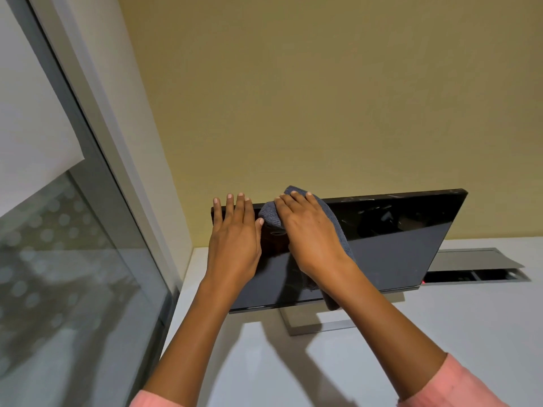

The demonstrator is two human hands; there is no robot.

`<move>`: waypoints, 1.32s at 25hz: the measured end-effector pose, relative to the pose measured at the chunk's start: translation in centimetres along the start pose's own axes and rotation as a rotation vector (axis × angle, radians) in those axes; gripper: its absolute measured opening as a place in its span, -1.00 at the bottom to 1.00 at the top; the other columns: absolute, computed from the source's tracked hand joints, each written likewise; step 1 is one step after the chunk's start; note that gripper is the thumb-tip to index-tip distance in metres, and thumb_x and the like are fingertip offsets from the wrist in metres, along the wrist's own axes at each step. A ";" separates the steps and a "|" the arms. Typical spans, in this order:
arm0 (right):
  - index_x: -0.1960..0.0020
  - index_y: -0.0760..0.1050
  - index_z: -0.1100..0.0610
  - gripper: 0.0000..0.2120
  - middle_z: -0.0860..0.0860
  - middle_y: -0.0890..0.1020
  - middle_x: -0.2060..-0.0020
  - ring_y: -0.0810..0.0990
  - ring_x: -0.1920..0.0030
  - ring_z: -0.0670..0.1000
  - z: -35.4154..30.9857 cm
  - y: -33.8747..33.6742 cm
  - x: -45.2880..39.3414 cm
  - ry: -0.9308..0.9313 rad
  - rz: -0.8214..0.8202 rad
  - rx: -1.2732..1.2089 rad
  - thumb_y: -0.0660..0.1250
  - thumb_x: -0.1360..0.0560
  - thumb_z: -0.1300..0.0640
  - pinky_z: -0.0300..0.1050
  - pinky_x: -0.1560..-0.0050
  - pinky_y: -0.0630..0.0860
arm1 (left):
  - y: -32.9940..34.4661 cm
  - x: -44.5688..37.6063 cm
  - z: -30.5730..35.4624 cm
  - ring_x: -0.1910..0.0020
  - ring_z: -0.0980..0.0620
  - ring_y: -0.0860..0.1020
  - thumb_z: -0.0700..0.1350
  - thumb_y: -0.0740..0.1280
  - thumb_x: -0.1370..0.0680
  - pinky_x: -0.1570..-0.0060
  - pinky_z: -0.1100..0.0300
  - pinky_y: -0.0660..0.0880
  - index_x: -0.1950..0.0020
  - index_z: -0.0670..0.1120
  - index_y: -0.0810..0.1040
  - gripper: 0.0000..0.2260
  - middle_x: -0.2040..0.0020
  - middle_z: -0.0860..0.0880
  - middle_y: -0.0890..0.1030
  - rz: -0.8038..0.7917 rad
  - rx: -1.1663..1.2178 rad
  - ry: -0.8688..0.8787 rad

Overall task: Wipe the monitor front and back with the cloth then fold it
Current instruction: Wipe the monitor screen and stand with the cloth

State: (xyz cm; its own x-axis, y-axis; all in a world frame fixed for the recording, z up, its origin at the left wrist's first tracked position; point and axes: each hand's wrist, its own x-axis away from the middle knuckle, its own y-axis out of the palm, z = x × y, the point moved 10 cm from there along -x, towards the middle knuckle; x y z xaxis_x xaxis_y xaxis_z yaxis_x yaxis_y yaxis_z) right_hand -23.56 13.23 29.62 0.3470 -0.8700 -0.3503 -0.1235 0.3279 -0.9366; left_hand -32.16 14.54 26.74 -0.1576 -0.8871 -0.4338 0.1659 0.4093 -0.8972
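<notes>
Two pink sleeves [458,386] enter at the bottom edge, forearms bare above them, both reaching up and away over a pale worktop [440,348]. Arm shadows fall across the worktop surface.

Left hand [235,239]: flat, fingers straight and slightly spread, palm laid against the front of the monitor [390,242] at its upper left corner. Fingertips reach just over the top edge. Thumb lies alongside, its tip close to the cloth. It holds nothing; it only presses on the panel.

Right hand [308,230]: just beside the left, palm down on a grey cloth [270,214], pressing it against the screen near the top edge. Fingers nearly straight, bent a little over the top of the monitor with the cloth beneath them. Cloth bunches out to the left of the fingers, wraps over the top edge, and a loose tail hangs below the wrist down the screen front toward the lower bezel.

Monitor: dark, glossy, screen off, reflections on the glass. It stands on a silver stand [311,323] on the worktop, tilted in this wide-angle view.

Behind the monitor on the right, a grey cable hatch [476,259] in the worktop stands open. Beyond is a yellowish wall [293,98]. To the left, a glass window [73,274] with a grey frame and a white blind [32,113] partly lowered.
</notes>
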 end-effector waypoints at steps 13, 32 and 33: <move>-0.53 -0.01 0.23 -0.25 0.15 0.09 -0.52 -0.02 -0.53 0.09 5.3 -1.1 4.0 0.008 0.015 -0.022 0.25 -0.43 0.41 -0.09 -0.45 -0.29 | 0.6 -1.1 6.3 -0.53 -0.08 -0.14 -0.12 -0.03 -0.66 -0.45 0.11 -0.29 -0.53 -0.21 -0.07 -0.53 -0.55 -0.16 -0.05 -0.056 0.129 0.066; -0.50 0.11 0.23 -0.25 0.13 0.19 -0.49 0.04 -0.52 0.07 11.3 -1.7 5.0 -0.019 0.087 -0.147 0.28 -0.38 0.44 -0.12 -0.46 -0.29 | 1.8 -2.9 11.8 -0.53 -0.06 -0.04 -0.23 0.01 -0.64 -0.40 0.23 -0.30 -0.52 -0.23 0.04 -0.56 -0.54 -0.16 0.07 -0.038 0.248 0.066; -0.50 0.12 0.23 -0.26 0.13 0.20 -0.49 0.05 -0.52 0.07 10.4 -1.6 4.4 -0.074 0.071 -0.149 0.27 -0.38 0.44 -0.13 -0.45 -0.29 | 1.8 -3.0 11.9 -0.53 -0.06 -0.04 -0.27 0.03 -0.61 -0.41 0.23 -0.30 -0.52 -0.23 0.03 -0.53 -0.54 -0.16 0.06 -0.036 0.250 0.073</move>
State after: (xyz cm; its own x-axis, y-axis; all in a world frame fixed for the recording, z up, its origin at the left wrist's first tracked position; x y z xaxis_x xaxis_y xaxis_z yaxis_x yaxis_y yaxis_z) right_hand -12.13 12.68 29.64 0.3990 -0.8155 -0.4192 -0.2846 0.3244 -0.9021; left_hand -19.81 15.38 27.37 -0.2366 -0.8785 -0.4150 0.3926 0.3043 -0.8679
